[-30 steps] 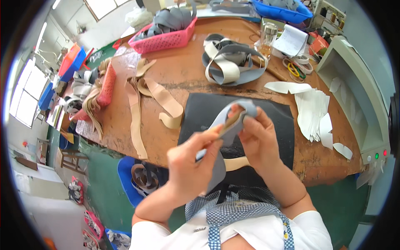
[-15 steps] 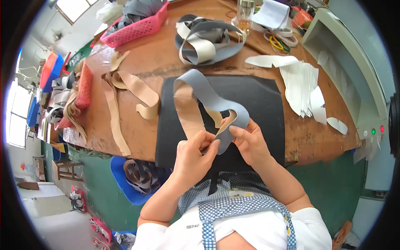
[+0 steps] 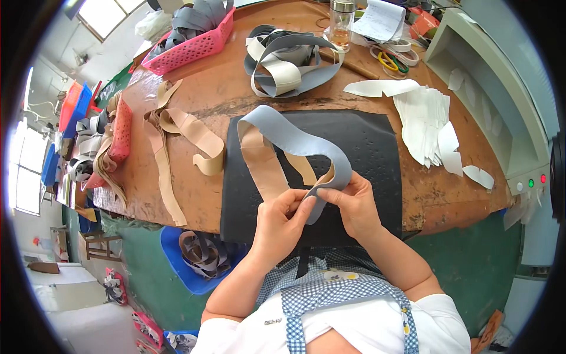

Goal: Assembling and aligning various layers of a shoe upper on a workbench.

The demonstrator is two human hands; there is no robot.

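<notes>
A long strip of material, blue-grey on one face and tan on the other, loops up over a black mat. My left hand pinches its edge between thumb and fingers near the front of the mat. Close beside it, my right hand grips the curled part, thumb on the blue-grey face and fingers behind. The tan inner face of the loop shows at the left. A narrow tan piece lies on the mat inside the loop. My fingertips hide the exact spot being pinched.
Tan strips lie left of the mat, a coil of grey and white strips behind it. White cut pieces fan out at right, near a grey machine housing. Pink basket, glass jar and blue bin stand around.
The loop has opened wider and its top has shifted slightly left and down. Both hands keep their pinch, with small shifts; the right thumb has moved left along the strip.
</notes>
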